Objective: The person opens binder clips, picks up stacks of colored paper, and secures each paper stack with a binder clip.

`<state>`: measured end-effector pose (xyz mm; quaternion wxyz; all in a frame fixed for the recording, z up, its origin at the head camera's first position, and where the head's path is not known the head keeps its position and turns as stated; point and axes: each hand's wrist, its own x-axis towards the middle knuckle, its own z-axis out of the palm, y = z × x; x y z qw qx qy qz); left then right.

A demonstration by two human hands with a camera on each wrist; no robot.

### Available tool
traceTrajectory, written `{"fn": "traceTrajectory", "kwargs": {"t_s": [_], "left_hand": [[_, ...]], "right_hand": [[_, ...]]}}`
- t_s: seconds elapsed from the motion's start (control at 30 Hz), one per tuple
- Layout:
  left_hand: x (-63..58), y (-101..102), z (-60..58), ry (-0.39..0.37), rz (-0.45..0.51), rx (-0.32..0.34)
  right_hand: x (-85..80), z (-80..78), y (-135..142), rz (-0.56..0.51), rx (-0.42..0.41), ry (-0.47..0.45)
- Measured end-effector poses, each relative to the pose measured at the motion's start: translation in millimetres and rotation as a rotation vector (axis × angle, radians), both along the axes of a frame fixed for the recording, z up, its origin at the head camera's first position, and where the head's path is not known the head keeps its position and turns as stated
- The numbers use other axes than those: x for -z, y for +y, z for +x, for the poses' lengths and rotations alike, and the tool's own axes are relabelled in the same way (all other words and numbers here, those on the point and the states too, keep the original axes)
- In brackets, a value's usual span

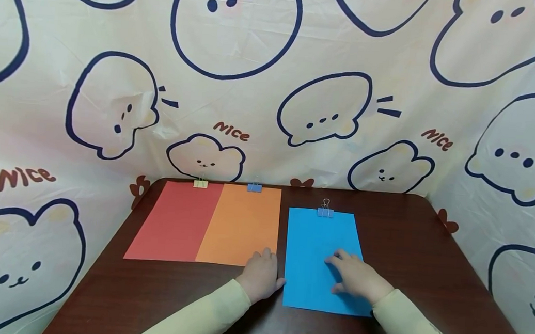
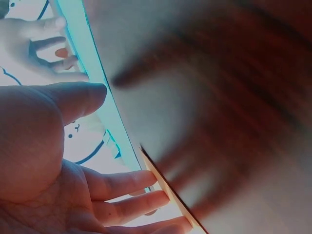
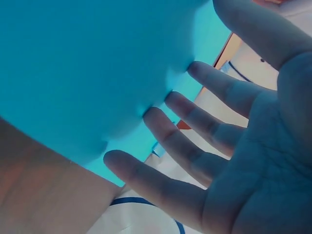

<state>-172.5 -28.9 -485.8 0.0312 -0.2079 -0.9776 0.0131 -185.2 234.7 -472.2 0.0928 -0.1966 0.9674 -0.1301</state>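
A blue sheet (image 1: 310, 258) lies on the table with a blue binder clip (image 1: 325, 212) at its top edge. My right hand (image 1: 357, 276) is over its right half, and in the right wrist view the spread fingertips touch the blue surface. Left of it are an orange sheet (image 1: 245, 222) and a red sheet (image 1: 175, 222), side by side. My left hand (image 1: 260, 276) rests at the orange sheet's lower right corner, fingers on its edge, thumb pointing toward the blue sheet's left edge. Neither hand grips anything.
A yellow binder clip (image 1: 200, 184) is on the red sheet's top edge and another blue clip (image 1: 254, 188) on the orange one's. The dark brown table (image 1: 411, 249) meets a cloth backdrop (image 1: 262, 104) printed with cartoon bears, behind and at both sides.
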Motion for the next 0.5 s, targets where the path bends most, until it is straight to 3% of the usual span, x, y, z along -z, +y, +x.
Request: {"fn": "traceTrajectory", "kwargs": {"t_s": [0.5], "left_hand": [[0.2, 0, 1.1, 0.032, -0.004, 0.006]], "right_hand": [[-4.2, -31.3, -4, -0.021, 0.024, -0.017]]}}
